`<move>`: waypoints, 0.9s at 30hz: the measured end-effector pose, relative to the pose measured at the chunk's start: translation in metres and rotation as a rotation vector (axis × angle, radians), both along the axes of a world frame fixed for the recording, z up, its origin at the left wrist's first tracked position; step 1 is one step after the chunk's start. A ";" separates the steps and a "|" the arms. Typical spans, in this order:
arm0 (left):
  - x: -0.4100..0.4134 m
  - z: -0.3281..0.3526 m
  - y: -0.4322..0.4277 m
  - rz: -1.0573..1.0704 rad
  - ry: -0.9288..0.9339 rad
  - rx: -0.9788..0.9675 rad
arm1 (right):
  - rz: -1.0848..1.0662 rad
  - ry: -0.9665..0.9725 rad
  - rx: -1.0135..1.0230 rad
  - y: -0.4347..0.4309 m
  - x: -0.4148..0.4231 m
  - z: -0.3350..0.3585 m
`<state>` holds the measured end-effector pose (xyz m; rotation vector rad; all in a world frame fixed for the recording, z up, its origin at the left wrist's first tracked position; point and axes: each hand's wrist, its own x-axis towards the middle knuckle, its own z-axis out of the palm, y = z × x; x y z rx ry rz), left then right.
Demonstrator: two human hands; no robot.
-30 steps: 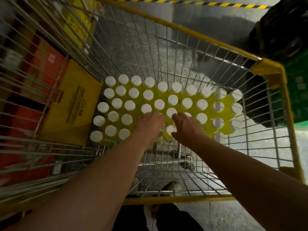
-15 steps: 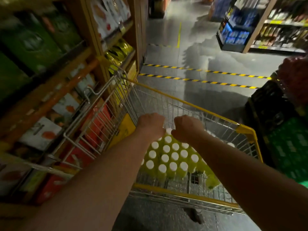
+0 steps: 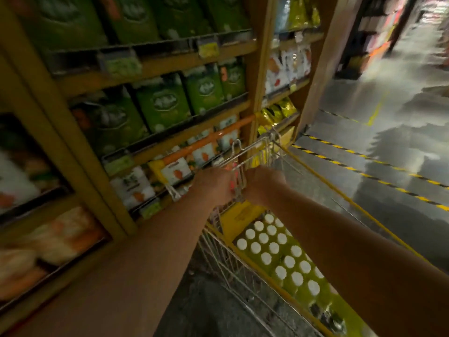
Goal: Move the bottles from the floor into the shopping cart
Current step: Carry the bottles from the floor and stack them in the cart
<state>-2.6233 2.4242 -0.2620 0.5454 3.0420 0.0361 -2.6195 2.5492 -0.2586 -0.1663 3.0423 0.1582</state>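
Head view: dim store aisle, glossy floor (image 3: 379,181) with striped tape right of the hands, shelves (image 3: 155,66) of green boxes left. Swung left toward the shelves since half a second ago. Left hand (image 3: 213,183), right hand (image 3: 264,183) side by side over cart (image 3: 230,263) end; grip hidden, cannot tell. Bottles (image 3: 274,248) in cart, below right hand.

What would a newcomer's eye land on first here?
The block of yellow-green bottles with round white caps, packed in the yellow-rimmed wire shopping cart at lower right. Next, the left hand and right hand at centre, against the cart's wire end; the blur hides their grip. Green packets fill wooden shelves at left.
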 end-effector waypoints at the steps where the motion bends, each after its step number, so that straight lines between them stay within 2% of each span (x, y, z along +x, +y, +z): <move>1: 0.010 0.004 -0.012 0.059 -0.005 -0.014 | 0.049 0.008 0.006 -0.011 0.001 0.001; 4: 0.045 0.009 -0.055 0.251 -0.022 -0.016 | 0.209 0.048 -0.002 -0.052 0.016 0.008; 8: 0.107 0.022 -0.116 0.463 -0.033 -0.047 | 0.452 -0.018 0.042 -0.114 0.052 0.023; 13: 0.224 0.046 -0.206 0.799 0.023 -0.066 | 0.775 0.066 0.003 -0.227 0.135 0.046; 19: 0.397 0.055 -0.302 1.187 0.027 -0.046 | 1.107 0.094 -0.043 -0.354 0.281 0.052; 27: 0.669 0.061 -0.386 1.642 0.020 -0.044 | 1.519 0.057 -0.142 -0.487 0.527 0.056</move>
